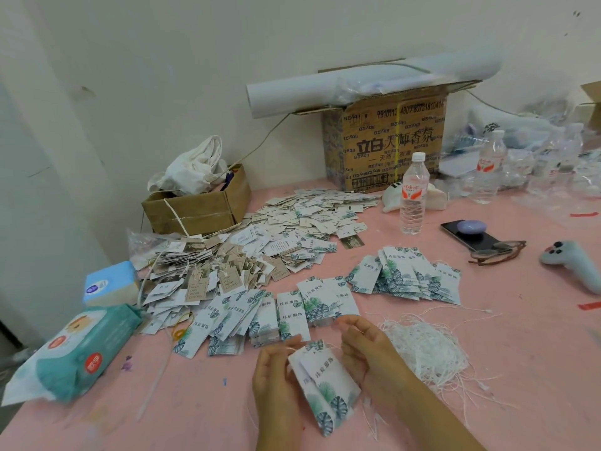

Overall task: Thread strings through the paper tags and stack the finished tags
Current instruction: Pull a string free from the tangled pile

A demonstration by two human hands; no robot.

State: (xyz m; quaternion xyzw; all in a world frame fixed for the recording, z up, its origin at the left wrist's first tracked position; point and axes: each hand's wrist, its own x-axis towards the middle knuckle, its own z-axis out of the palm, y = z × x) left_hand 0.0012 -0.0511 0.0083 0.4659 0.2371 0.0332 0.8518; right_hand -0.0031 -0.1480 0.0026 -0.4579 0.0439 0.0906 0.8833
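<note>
1. Pink tabletop [195, 402], scuffed and marked, fills the scene from the near edge to a pale wall.
2. At the near left lies a teal pack of wet wipes [74, 356], with a blue tissue pack [110, 283] just beyond it.
3. Further back on the left, a small open cardboard box [198, 206] holds a crumpled white cloth [195, 167].
4. Right of the tissue pack is a heap of strung tags [201, 271], brown and white, with thin strings showing among them.
5. Beyond this heap, a loose pile of tags [309, 213] spreads toward the far wall.
6. Nearer, rows of leaf-printed tags [260, 317] lie overlapping across the middle.
7. The left hand [276, 382], at the near centre, curls its fingers round the left edge of the held tags [325, 382], a small leaf-printed bundle lifted above the table.
8. The right hand [367, 346] has its thumb and fingertips pressed together, pinching a thin white string [294, 345] that runs across the bundle's top end.
9. Just right of that hand lies a tangled pile of white strings [426, 349].
10. Beyond it sits another fanned group of leaf tags [406, 275].
11. At the far centre-right, a large printed carton [390, 141] carries a white paper roll [357, 83]; a water bottle [413, 196] stands before it.
12. To the right lie a phone [471, 236], glasses [497, 252] and a grey controller [572, 262].
</note>
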